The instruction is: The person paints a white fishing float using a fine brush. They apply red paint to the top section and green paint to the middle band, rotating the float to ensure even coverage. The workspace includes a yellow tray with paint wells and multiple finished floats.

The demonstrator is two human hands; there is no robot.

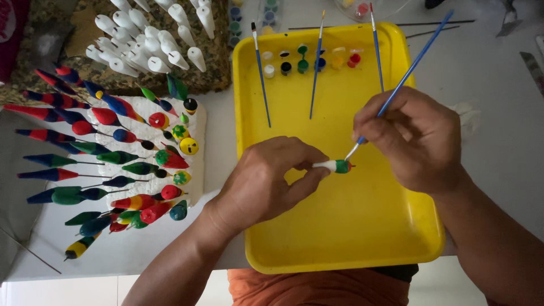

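My left hand [266, 181] pinches a small white float [335, 166] whose tip is painted green and red, holding it over the yellow tray [340, 238]. My right hand [413, 136] grips a blue-handled paintbrush [411, 65], and its bristles touch the green part of the float. Both hands hover above the middle of the tray.
A strip of small paint pots [309, 59] and three more brushes [260, 73] lie at the tray's far end. On the left, a white foam block [195, 122] holds several painted floats on sticks. Unpainted white floats [144, 42] stand behind it on a brown block.
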